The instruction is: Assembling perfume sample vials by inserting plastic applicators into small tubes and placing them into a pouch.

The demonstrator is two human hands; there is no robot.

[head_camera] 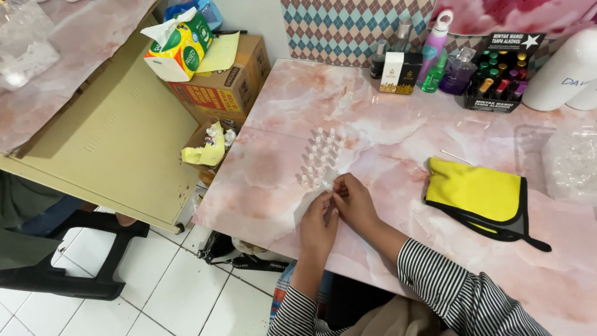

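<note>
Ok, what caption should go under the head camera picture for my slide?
Two hands, left hand and right hand, pinch a small clear piece beside rows of tiny clear bottles on a pink marble table, near a yellow cloth.

Green-yellow tissue pack (180,45) on brown carton (227,87); black-white boxes (401,73) at wall.

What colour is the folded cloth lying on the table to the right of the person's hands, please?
The folded cloth is bright yellow with dark grey edging, seen in the head view.

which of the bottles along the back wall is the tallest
The pink bottle with the white cap, standing between the black-and-white boxes and the small green bottle. It rises well above every other bottle in that row.
</note>
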